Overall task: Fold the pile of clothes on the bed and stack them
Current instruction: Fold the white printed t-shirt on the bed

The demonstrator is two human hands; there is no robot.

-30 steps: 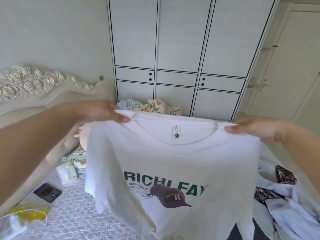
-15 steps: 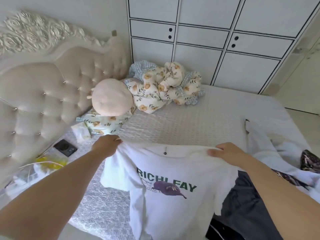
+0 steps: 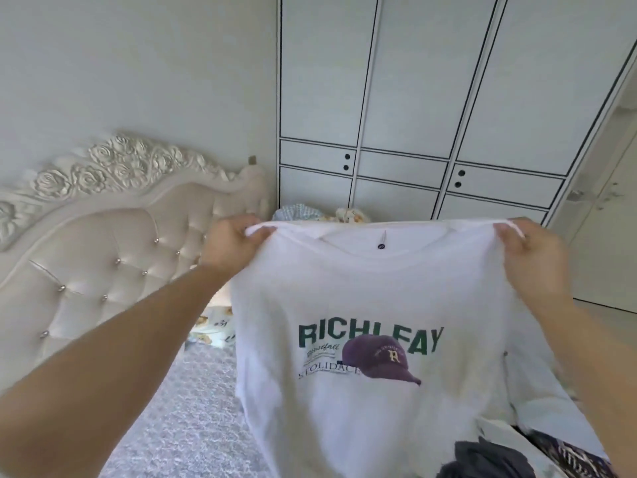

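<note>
Hands hold a white T-shirt (image 3: pixel 365 298) up in the air above the bed (image 3: pixel 193 405), printed front toward the camera. Left hand (image 3: pixel 234 246) pinches the left shoulder seam with curled fingers; right hand (image 3: pixel 527 257) grips the right shoulder the same way, so the collar stretches level between them and the body hangs down. Dark clothes (image 3: pixel 489 458) lie on the bed below the hem, at lower right. Tufted headboard (image 3: pixel 103 257) stands to the left, white wardrobe (image 3: pixel 413 98) behind.
</note>
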